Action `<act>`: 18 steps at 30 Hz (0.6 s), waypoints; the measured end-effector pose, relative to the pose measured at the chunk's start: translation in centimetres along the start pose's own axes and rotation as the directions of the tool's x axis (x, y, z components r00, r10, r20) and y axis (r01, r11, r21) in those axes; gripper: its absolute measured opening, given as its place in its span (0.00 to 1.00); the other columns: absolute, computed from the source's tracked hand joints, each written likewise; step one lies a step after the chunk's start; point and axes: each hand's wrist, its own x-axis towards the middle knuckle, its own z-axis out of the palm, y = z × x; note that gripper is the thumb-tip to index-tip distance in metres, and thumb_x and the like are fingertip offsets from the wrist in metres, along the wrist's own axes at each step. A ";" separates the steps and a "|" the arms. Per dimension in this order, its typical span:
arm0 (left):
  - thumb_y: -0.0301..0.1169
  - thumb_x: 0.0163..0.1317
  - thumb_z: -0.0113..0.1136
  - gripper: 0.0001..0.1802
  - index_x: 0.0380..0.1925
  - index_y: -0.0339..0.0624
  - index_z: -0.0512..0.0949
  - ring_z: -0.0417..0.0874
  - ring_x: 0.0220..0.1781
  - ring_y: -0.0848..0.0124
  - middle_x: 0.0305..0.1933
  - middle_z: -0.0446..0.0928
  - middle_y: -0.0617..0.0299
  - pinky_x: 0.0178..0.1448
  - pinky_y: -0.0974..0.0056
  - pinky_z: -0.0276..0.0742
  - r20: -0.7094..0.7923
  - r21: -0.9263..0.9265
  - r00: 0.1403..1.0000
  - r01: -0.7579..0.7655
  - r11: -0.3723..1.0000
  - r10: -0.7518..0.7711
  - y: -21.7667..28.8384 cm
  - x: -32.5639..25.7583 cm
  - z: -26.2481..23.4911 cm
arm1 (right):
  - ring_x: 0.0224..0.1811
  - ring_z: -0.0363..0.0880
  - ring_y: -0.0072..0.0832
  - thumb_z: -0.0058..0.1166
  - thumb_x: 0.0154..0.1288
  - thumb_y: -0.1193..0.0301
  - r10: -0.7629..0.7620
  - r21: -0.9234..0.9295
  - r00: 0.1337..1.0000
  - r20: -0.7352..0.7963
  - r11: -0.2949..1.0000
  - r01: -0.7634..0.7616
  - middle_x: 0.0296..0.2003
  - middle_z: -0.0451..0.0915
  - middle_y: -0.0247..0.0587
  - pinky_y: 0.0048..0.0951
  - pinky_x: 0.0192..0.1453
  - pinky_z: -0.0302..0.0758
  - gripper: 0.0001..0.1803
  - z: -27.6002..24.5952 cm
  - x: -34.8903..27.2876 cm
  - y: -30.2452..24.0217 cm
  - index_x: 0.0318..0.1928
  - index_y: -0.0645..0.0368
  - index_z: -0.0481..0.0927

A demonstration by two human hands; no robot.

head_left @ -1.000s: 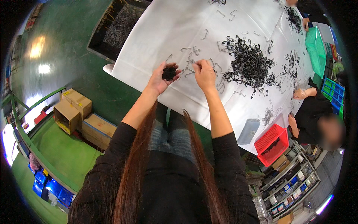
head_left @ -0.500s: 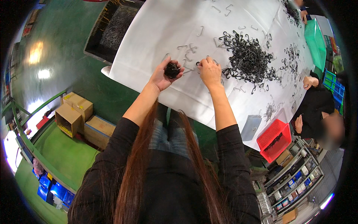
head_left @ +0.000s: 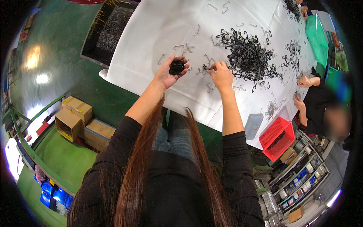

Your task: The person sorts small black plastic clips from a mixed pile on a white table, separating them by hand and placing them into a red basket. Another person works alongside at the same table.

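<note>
Hands apart: my left hand [head_left: 165, 75] cups a dark clump [head_left: 176, 67]; my right hand [head_left: 222, 77] pinches a hook [head_left: 205, 67] over the white table [head_left: 185, 100]. Hook pile [head_left: 249, 55] just beyond; red basket [head_left: 277, 139] lower right.

A broad table covered with a smooth, lightly creased white sheet [head_left: 151, 28] extended from the upper centre to the right of the frame. The main load was a dense heap of black-tipped, S-shaped metal wire hooks [head_left: 249, 56], positioned right of the upper centre. Loose, bare grey wire hooks [head_left: 188, 48] lay scattered left of the heap, some crossing one another. A looser cluster of black-tipped hooks [head_left: 292, 53] occupied the upper right; a further dark pile [head_left: 293, 8] lay near the top right corner. A small grey wire cluster [head_left: 271, 108] and a flat, translucent grey-blue plastic sheet [head_left: 253, 126] lay right of centre.
</note>
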 end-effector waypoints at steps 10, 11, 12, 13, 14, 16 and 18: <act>0.42 0.69 0.47 0.19 0.43 0.35 0.73 0.79 0.45 0.59 0.44 0.75 0.52 0.43 0.61 0.82 -0.052 0.043 0.999 -0.007 0.999 0.009 0.0 -1.6 -0.4 | 0.30 0.80 0.38 0.57 0.59 0.69 -0.016 0.094 0.979 -0.201 0.995 0.036 0.32 0.77 0.42 0.37 0.33 0.75 0.08 2.6 -2.2 0.3 0.34 0.59 0.76; 0.42 0.69 0.47 0.19 0.42 0.35 0.74 0.79 0.45 0.59 0.44 0.75 0.52 0.43 0.61 0.82 -0.056 0.052 0.998 -0.003 0.999 0.006 -0.3 -1.7 -0.3 | 0.28 0.80 0.35 0.56 0.60 0.70 0.027 0.202 0.988 -0.152 0.979 0.004 0.30 0.78 0.42 0.35 0.31 0.74 0.07 2.2 -2.4 0.4 0.34 0.61 0.76; 0.43 0.69 0.47 0.20 0.42 0.35 0.74 0.79 0.45 0.59 0.44 0.76 0.52 0.44 0.61 0.82 -0.049 0.055 0.999 0.007 0.998 -0.004 -0.5 -1.9 -0.2 | 0.26 0.80 0.33 0.55 0.61 0.71 0.072 0.306 0.992 -0.104 0.951 -0.037 0.29 0.79 0.42 0.34 0.30 0.74 0.07 1.8 -2.5 0.4 0.34 0.62 0.75; 0.43 0.68 0.48 0.20 0.41 0.35 0.75 0.79 0.45 0.59 0.43 0.76 0.52 0.45 0.61 0.81 -0.038 0.060 0.999 0.016 0.998 -0.014 -0.7 -2.0 0.0 | 0.24 0.80 0.31 0.54 0.61 0.72 0.157 0.411 0.988 -0.015 0.901 -0.137 0.27 0.80 0.43 0.33 0.29 0.73 0.07 1.3 -2.6 0.5 0.34 0.63 0.75; 0.44 0.68 0.48 0.20 0.41 0.35 0.76 0.80 0.45 0.60 0.43 0.77 0.53 0.46 0.60 0.81 -0.059 0.066 0.998 0.030 0.997 -0.026 -0.9 -2.1 0.3 | 0.21 0.79 0.24 0.52 0.63 0.73 0.155 0.659 0.984 0.091 0.731 -0.176 0.25 0.81 0.40 0.25 0.26 0.71 0.06 0.7 -2.9 0.7 0.35 0.64 0.76; 0.44 0.68 0.48 0.20 0.41 0.35 0.76 0.80 0.45 0.60 0.43 0.77 0.53 0.45 0.60 0.81 -0.030 0.121 0.999 0.029 0.992 -0.026 -1.5 -2.5 0.8 | 0.21 0.79 0.24 0.54 0.61 0.74 0.218 0.749 0.963 0.157 0.609 -0.260 0.25 0.81 0.42 0.25 0.26 0.74 0.07 -0.1 -3.3 1.0 0.36 0.66 0.77; 0.44 0.68 0.48 0.20 0.41 0.36 0.76 0.80 0.45 0.59 0.43 0.77 0.52 0.45 0.60 0.81 -0.036 0.159 0.999 0.038 0.987 -0.033 -1.9 -2.9 1.3 | 0.22 0.80 0.21 0.54 0.60 0.76 0.209 0.853 0.957 0.200 0.444 -0.275 0.24 0.81 0.41 0.24 0.28 0.76 0.08 -0.5 -3.8 1.5 0.36 0.69 0.78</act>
